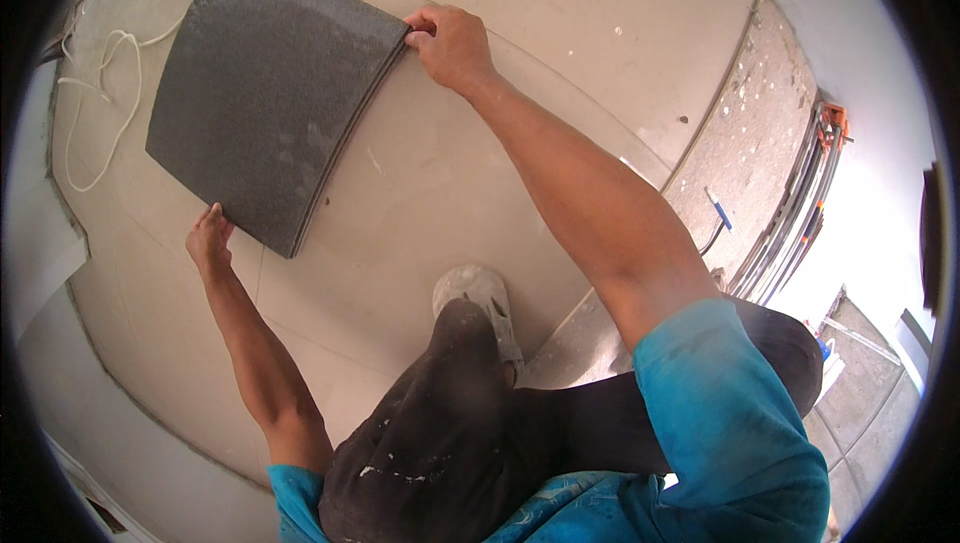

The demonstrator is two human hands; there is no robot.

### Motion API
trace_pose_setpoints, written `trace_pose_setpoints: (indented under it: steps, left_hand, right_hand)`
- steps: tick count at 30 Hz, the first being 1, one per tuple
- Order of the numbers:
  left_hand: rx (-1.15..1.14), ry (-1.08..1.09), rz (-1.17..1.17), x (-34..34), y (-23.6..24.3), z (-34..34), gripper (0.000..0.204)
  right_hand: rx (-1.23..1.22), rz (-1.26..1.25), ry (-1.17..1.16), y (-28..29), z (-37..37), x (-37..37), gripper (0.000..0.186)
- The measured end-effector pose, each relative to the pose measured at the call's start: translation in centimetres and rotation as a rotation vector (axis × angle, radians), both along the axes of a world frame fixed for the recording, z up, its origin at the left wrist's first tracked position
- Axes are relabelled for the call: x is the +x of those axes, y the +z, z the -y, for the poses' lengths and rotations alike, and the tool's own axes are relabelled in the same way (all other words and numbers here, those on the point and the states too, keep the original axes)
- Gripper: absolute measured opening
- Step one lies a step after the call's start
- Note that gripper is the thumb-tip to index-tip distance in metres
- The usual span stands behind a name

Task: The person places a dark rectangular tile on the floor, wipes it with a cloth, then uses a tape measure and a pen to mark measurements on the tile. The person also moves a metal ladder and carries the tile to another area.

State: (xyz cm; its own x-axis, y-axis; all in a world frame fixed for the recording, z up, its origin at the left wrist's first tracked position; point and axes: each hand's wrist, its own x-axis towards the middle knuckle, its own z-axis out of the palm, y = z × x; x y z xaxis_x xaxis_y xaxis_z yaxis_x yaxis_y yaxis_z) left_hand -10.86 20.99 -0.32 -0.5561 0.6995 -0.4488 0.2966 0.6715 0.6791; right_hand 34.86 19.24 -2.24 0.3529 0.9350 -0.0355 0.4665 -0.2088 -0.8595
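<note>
A dark grey rectangular tile (pixel 265 93) lies at the upper left, and its near long edge shows more than one layer, like tiles stacked together. My right hand (pixel 450 45) pinches the stack's far right corner, fingers closed on it. Along the near left edge, my left hand (pixel 210 240) grips the stack with its thumb on the rim; the other fingers are partly hidden under it. Both arms reach forward, and the stack sits between the two hands. Whether it rests fully on the floor or is slightly raised, I cannot tell.
Beige floor tiles (pixel 400 173) surround the stack. A white cable (pixel 137 108) loops at the far left. On the right, a long tool with metal rails and orange ends (pixel 800 208) leans by the white wall, near a blue-handled tool (pixel 718 211). My shoe (pixel 472 288) stands below the stack.
</note>
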Motion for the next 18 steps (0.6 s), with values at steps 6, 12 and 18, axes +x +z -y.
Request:
trace_pose_setpoints:
  steps: [6,12,18]
  left_hand:
    - [-0.022,-0.131,0.153,-3.5,-1.2,-1.6,0.039]
    - [-0.030,-0.044,0.155,-6.7,-4.4,-1.2,0.046]
    - [0.043,-0.079,0.130,-9.7,-5.8,-3.8,0.051]
  right_hand:
    - [0.027,-0.014,-0.082,-2.3,0.1,0.1,0.014]
    - [0.024,0.347,0.136,1.2,2.1,6.3,0.042]
    - [-0.424,0.786,0.325,9.9,22.3,24.8,0.040]
